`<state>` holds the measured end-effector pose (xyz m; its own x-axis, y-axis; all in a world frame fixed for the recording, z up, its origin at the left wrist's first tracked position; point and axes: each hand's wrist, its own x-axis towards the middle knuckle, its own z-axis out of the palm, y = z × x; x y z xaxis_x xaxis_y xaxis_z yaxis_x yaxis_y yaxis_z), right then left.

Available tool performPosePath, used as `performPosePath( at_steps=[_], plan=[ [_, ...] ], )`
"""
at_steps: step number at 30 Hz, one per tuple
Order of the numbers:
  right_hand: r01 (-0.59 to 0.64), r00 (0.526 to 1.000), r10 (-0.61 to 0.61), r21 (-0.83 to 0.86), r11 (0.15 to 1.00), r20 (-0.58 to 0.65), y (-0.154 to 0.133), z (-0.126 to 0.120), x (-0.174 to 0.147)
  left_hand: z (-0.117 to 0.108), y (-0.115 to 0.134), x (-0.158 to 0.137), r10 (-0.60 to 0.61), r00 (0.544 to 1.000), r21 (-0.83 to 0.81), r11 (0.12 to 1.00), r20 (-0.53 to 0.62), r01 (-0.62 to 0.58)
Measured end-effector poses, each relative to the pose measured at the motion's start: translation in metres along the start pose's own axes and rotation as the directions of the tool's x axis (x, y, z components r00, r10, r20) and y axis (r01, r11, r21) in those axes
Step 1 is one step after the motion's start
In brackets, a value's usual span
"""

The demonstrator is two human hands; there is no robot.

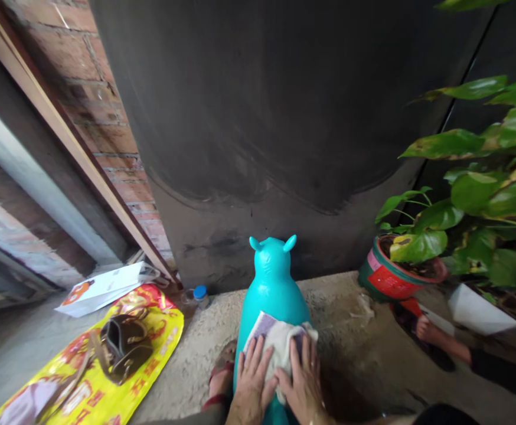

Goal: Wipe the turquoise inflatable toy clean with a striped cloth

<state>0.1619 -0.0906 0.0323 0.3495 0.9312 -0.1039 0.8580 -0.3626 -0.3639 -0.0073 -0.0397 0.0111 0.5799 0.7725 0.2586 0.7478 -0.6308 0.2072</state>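
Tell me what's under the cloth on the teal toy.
The cloth lies on the teal toy's back, pressed by the left hand and right hand. The toy's surface beneath is covered.

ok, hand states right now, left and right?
Left hand: open, flat on the white folded cloth atop the turquoise inflatable animal toy.
Right hand: open, pressing the same cloth.

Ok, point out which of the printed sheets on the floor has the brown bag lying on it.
It's the yellow and red sheet at lower left: the brown bag lies on it. The white sheet behind it, nearer the brick wall, carries nothing.
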Motion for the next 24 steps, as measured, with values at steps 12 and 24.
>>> performPosePath(
  at_steps=[12,24],
  plan=[
    [0.267,0.962,-0.269,0.04,0.963,0.052,-0.083,-0.065,0.087,0.004,0.002,0.009,-0.471,0.879,-0.228,0.851,0.072,0.474],
    [0.608,0.659,-0.639,0.22,0.763,0.397,-0.036,-0.108,0.038,0.039,0.05,-0.078,-0.332,0.943,-0.034,0.943,-0.015,0.331]
  ],
)
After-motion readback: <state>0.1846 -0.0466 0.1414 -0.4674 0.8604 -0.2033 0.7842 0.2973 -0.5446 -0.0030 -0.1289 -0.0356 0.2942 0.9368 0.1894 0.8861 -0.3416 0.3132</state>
